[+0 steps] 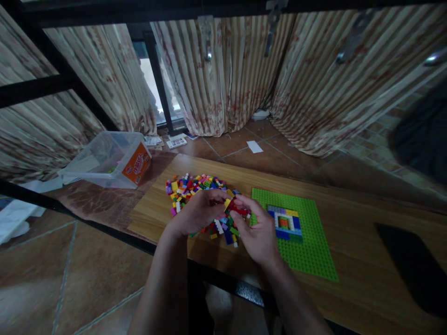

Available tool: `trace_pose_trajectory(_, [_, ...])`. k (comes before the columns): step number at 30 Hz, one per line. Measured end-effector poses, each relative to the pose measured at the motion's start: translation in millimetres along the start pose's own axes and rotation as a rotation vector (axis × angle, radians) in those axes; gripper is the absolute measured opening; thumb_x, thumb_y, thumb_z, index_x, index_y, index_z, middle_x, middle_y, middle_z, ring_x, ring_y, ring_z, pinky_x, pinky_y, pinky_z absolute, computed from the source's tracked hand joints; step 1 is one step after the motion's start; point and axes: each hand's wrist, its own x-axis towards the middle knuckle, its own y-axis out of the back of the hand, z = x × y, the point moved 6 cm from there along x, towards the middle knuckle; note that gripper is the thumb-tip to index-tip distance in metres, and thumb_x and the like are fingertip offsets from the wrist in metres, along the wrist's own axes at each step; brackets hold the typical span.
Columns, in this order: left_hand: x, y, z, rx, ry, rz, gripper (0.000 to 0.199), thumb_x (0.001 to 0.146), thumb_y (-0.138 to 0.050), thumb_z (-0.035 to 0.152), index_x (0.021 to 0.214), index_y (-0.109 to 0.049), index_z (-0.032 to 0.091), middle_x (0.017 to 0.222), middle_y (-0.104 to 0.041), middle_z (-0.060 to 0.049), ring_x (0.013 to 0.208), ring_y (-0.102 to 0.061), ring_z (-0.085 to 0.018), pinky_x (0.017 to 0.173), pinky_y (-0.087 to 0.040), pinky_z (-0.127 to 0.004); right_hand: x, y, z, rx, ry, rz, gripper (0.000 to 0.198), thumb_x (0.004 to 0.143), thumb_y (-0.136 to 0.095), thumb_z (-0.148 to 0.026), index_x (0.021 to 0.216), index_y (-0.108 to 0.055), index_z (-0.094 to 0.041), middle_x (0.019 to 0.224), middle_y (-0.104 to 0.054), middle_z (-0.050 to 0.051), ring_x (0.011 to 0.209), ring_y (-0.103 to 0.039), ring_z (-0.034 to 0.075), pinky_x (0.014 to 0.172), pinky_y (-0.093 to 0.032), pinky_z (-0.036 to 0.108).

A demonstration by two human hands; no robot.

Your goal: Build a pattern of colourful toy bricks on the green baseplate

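And there sat the tub [138, 164], then the brick pile [190, 184] on the desk [149, 210]; over it the left hand [200, 213] gripped a yellow brick [227, 203], the right hand [257, 229] curled close, its grip impossible to tell, beside the green baseplate [308, 253].

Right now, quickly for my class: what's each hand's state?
Left hand: closed, apparently pinching a yellow brick.
Right hand: partly curled; whether it holds anything cannot be told.
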Motion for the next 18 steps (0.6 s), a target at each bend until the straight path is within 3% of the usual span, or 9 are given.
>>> trace_pose_trajectory(7, [13.7,-20.8,1.8,-0.019,-0.082,0.006,0.008,0.078,-0.057,0.016,0.079,-0.064,0.014,0.069,-0.061,0.002,0.062,-0.053,-0.009,0.058,-0.042,-0.021,-2.0,7.9,-0.9,-0.166,0.070,-0.064,0.033,0.083,-0.063,-0.024,0.116,-0.062,-0.023,0.105,-0.067,0.006,0.096,-0.063,0.021,0.087,-0.051,0.038])
trace_pose_trajectory(18, [19.1,-32.5,-0.6,-0.105,-0.018,0.001,0.008,0.080,-0.058,0.019,0.083,-0.064,0.015,0.072,-0.066,0.000,0.066,-0.060,-0.012,0.064,-0.048,-0.023,-3.3,20.0,11.3,-0.178,0.047,-0.025,0.031,0.085,-0.055,-0.021,0.115,-0.064,-0.024,0.099,-0.070,0.005,0.090,-0.065,0.019,0.083,-0.053,0.036])
